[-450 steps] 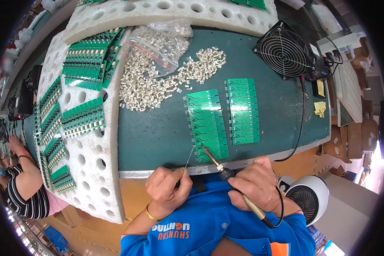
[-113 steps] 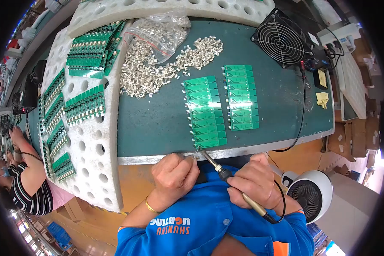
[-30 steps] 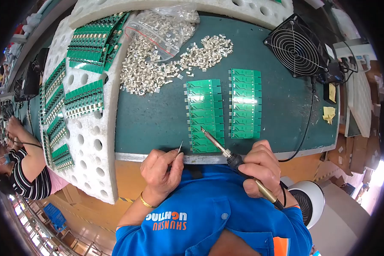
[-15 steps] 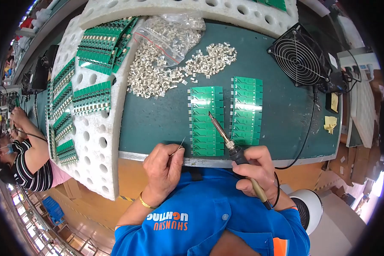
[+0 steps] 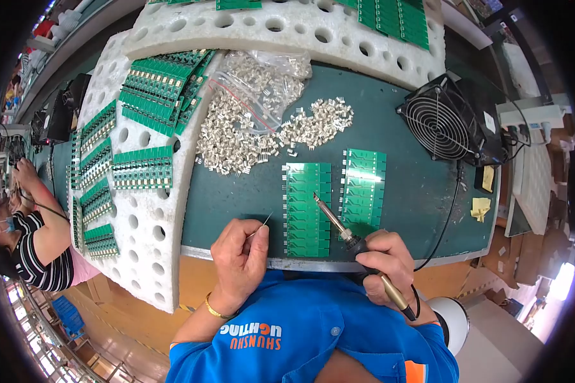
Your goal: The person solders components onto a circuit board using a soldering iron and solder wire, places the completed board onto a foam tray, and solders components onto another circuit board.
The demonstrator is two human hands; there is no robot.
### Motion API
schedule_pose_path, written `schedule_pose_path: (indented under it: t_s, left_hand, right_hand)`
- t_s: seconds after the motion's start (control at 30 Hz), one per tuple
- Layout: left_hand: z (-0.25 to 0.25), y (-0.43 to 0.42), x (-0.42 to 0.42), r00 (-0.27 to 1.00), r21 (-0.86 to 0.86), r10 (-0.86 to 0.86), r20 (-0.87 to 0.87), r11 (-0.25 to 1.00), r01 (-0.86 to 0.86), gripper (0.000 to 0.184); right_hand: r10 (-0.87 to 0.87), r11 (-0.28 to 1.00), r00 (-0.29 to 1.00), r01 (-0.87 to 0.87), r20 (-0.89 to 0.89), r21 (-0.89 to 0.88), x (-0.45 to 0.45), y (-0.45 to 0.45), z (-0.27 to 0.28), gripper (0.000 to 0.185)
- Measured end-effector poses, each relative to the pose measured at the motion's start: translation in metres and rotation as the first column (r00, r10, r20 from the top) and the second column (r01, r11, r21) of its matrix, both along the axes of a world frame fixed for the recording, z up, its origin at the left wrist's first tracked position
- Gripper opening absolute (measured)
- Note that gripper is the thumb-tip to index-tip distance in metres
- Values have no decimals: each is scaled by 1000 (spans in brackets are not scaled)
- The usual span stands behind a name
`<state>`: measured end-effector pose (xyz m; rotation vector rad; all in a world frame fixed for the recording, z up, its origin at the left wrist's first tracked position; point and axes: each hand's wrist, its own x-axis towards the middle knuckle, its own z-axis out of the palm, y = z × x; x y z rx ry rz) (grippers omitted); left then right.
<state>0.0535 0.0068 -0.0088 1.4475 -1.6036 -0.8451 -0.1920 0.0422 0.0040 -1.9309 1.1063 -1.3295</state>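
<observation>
My left hand (image 5: 241,250) pinches a thin solder wire (image 5: 268,219) near the table's front edge, left of the nearer green circuit panel (image 5: 308,210). Wrapped round the handle of a soldering iron (image 5: 336,224) is my right hand (image 5: 386,263). The iron's tip is over the upper middle of that panel; whether it touches cannot be told. A second green panel (image 5: 364,185) lies just to the right, partly behind the iron. Small white connectors (image 5: 227,137) are heaped behind the panels, some inside a clear plastic bag (image 5: 262,86).
White foam boards (image 5: 144,255) hold green circuit panels (image 5: 142,168) at the left and back. A black fan (image 5: 442,121) stands at the back right, with a cable running forward. Yellow paper (image 5: 480,209) lies at the right. A co-worker (image 5: 38,236) sits at far left.
Since the earlier frames, the iron's tip has moved from the near panel's front-left edge to its upper middle. The wire has drawn back left. The camera view has shifted.
</observation>
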Motion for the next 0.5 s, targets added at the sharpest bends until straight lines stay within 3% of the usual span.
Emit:
schedule_pose_path:
  t_s: [0.37, 0.5]
  left_hand:
    - [-3, -16, 2, 1000, 0, 15, -3, 1000, -15, 8]
    - [-3, -19, -1, 999, 10, 10, -33, 1000, -9, 7]
  right_hand:
    - [41, 999, 999, -41, -5, 24, 1, -30, 6, 25]
    - [50, 998, 999, -49, -15, 41, 1, -34, 6, 28]
